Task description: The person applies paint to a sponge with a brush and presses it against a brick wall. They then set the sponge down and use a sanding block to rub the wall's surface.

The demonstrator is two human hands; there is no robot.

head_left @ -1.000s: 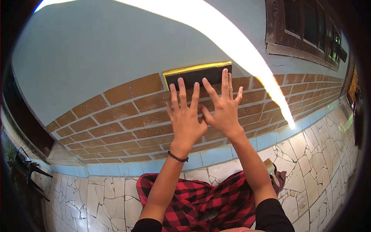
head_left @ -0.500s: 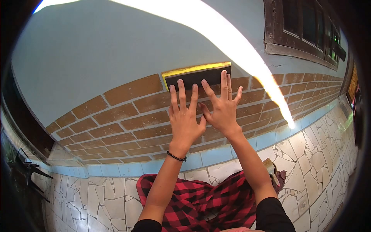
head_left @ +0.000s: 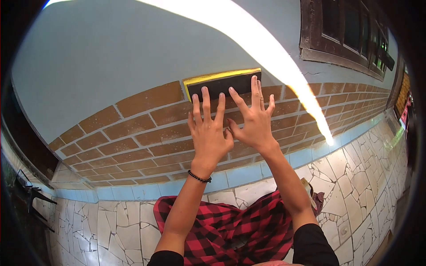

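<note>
A black rectangular block (head_left: 216, 85) with a yellow, foam-like backing lies flat against the wall, at the top row of the brown brick pattern (head_left: 148, 98). Its yellow rim shows along the top and left edges. My left hand (head_left: 209, 139) has its fingers spread, with fingertips on the lower left part of the block. Beside it, my right hand (head_left: 256, 126) presses outstretched fingers on the block's right part. Both thumbs are close together below it. Neither hand wraps around anything. The wall behind the block is hidden.
Plain grey-blue wall (head_left: 111, 62) rises above the brick pattern, crossed by bright sunlight. A dark wooden window (head_left: 346, 31) is at upper right. Pale blue tiles (head_left: 239, 176) border the stone-patterned floor (head_left: 350, 199). A dark chair (head_left: 37, 197) stands at far left.
The view has shifted slightly, so the wall and block appear a little further left and up. Both hands stay spread on the block, which shows no clear movement along the wall.
</note>
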